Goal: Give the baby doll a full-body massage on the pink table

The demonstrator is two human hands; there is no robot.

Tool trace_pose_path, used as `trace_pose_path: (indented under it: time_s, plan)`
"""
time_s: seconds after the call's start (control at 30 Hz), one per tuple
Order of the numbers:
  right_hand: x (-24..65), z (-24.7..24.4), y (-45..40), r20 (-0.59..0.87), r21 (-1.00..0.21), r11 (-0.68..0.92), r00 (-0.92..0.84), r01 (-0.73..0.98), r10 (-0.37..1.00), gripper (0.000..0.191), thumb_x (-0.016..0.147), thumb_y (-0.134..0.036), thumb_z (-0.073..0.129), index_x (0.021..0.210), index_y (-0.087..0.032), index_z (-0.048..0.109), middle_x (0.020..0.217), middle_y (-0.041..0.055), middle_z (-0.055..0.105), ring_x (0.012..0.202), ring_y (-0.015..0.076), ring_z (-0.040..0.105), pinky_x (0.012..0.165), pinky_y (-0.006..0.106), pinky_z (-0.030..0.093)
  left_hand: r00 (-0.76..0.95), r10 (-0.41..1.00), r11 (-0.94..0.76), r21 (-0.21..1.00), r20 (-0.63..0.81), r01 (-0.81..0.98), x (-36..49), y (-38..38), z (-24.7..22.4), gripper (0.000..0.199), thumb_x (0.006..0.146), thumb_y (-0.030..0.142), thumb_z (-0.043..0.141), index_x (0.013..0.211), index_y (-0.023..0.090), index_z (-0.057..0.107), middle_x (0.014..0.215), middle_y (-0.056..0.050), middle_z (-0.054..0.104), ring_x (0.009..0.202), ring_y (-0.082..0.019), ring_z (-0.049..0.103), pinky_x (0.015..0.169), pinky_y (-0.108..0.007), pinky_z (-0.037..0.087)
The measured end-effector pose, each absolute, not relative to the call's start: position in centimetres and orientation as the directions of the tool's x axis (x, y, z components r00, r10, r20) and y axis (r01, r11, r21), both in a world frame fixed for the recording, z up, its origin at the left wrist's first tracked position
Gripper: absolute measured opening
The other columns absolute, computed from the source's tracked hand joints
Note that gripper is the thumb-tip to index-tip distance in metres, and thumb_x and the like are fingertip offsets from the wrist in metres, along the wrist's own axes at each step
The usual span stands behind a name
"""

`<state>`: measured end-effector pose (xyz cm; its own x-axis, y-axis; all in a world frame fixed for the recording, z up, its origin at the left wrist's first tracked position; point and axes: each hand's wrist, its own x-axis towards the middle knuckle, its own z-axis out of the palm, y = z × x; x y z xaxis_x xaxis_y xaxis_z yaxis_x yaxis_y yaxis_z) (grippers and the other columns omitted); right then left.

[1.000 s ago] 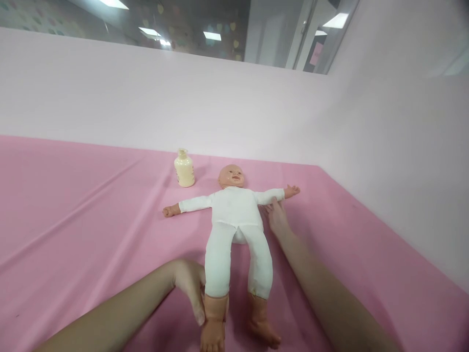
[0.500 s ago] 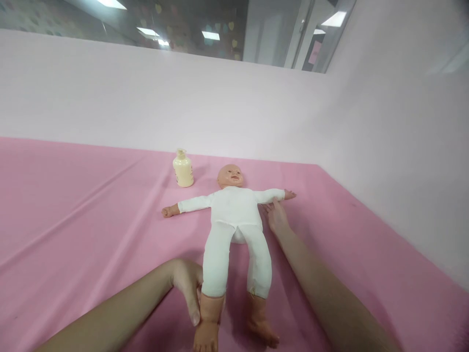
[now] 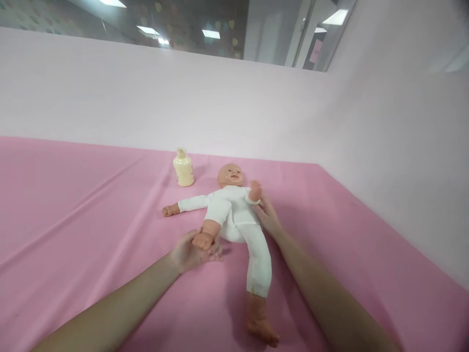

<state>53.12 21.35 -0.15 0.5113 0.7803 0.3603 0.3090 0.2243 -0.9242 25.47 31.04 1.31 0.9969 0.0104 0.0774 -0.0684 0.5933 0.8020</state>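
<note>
A baby doll [image 3: 240,210] in white cloth lies on its back on the pink sheet, its head away from me. My left hand [image 3: 194,250] is cupped under the doll's foot on the left side, holding that leg bent up towards the belly. Some fingers show below the foot; the thumb is mostly hidden. On the other side, my right hand [image 3: 268,214] grips the doll's arm, folded up over its chest, with the fingers partly hidden behind the sleeve. The doll's other leg lies stretched towards me, and its other arm points out to the left.
A cream pump bottle [image 3: 183,168] stands left of the doll's head. The pink sheet [image 3: 91,234] has long creases at the left. White walls [image 3: 220,107] rise behind and at the right, with a window [image 3: 205,29] above.
My left hand has raised the doll's leg from straight to bent, moving it up and away from me. My right hand has folded the outstretched arm inward over the chest.
</note>
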Motion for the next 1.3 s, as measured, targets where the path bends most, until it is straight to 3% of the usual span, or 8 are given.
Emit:
trace_pose_path:
  time_s: [0.17,0.47,0.6,0.67,0.77,0.93,1.07,1.3]
  plan:
    - [53.6,-0.7,21.3,0.439,-0.807,0.184,0.362,0.561,0.822,0.044,0.089,-0.04,0.054,0.131,-0.029,0.054,0.142,0.0024,0.035,0.137,0.016,0.031,0.117,0.034,0.032,0.984,0.146,0.797,0.601,-0.097,-0.059,25.9,30.9,1.4,0.044,0.084,0.056,0.05,0.079,0.013,0.061,0.067,-0.003,0.051,0.07,-0.017,0.051,0.087,-0.039,0.041]
    - [53.5,-0.3,21.2,0.462,-0.754,0.151,0.352,0.64,0.814,0.043,0.089,-0.041,0.053,0.13,-0.03,0.055,0.14,0.0034,0.037,0.134,0.0159,0.034,0.117,0.034,0.031,0.969,0.188,0.792,0.608,-0.159,-0.054,26.1,30.7,1.6,0.041,0.08,0.05,0.064,0.088,0.01,0.067,0.068,-0.004,0.056,0.071,-0.017,0.054,0.091,-0.04,0.04]
    - [53.6,-0.6,21.4,0.417,-0.822,0.162,0.382,0.547,0.825,0.044,0.087,-0.042,0.055,0.129,-0.029,0.055,0.141,0.0026,0.036,0.135,0.0153,0.033,0.114,0.031,0.036,0.976,0.179,0.756,0.652,-0.124,-0.056,26.0,30.9,1.3,0.041,0.084,0.05,0.058,0.092,0.011,0.067,0.076,-0.006,0.06,0.078,-0.018,0.057,0.094,-0.041,0.039]
    - [53.8,-0.9,21.6,0.385,-0.876,0.173,0.437,0.45,0.813,0.047,0.085,-0.043,0.057,0.129,-0.027,0.054,0.141,0.0031,0.037,0.134,0.0155,0.035,0.11,0.029,0.041,0.993,0.097,0.725,0.688,-0.067,-0.024,25.7,31.0,0.9,0.044,0.085,0.051,0.056,0.099,0.011,0.067,0.084,-0.008,0.063,0.082,-0.02,0.059,0.092,-0.043,0.04]
    - [54.0,-1.2,21.9,0.321,-0.939,0.184,0.551,0.29,0.771,0.05,0.085,-0.047,0.056,0.13,-0.024,0.051,0.135,0.0043,0.045,0.125,0.0153,0.045,0.106,0.03,0.043,0.984,-0.177,0.624,0.774,0.0,0.112,25.0,31.0,0.8,0.05,0.078,0.051,0.064,0.108,0.01,0.066,0.095,-0.012,0.065,0.09,-0.026,0.061,0.089,-0.047,0.043]
    - [54.4,-1.7,22.0,0.236,-0.968,0.231,0.652,0.096,0.72,0.053,0.087,-0.053,0.051,0.133,-0.027,0.044,0.13,0.0031,0.05,0.114,0.0141,0.053,0.097,0.03,0.049,0.856,-0.503,0.297,0.906,-0.119,0.301,24.5,30.4,1.6,0.054,0.064,0.038,0.08,0.11,0.013,0.067,0.099,-0.009,0.067,0.106,-0.029,0.059,0.099,-0.042,0.043]
    - [55.2,-2.2,22.1,0.169,-0.956,0.291,0.738,-0.038,0.653,0.059,0.086,-0.055,0.051,0.139,-0.031,0.037,0.136,0.0016,0.045,0.116,0.0148,0.054,0.092,0.029,0.052,0.803,-0.564,0.091,0.952,-0.194,0.293,24.9,30.2,1.9,0.051,0.065,0.034,0.08,0.112,0.018,0.068,0.104,-0.006,0.067,0.106,-0.027,0.061,0.096,-0.037,0.047]
    - [56.9,-3.8,22.6,0.023,-0.931,0.299,0.785,-0.209,0.62,0.07,0.088,-0.054,0.042,0.147,-0.019,0.026,0.135,0.0097,0.046,0.113,0.0155,0.058,0.096,0.029,0.051,0.796,-0.585,0.083,0.966,-0.153,0.247,25.1,30.1,2.1,0.051,0.069,0.041,0.077,0.114,0.019,0.068,0.101,-0.006,0.067,0.105,-0.026,0.063,0.095,-0.033,0.049]
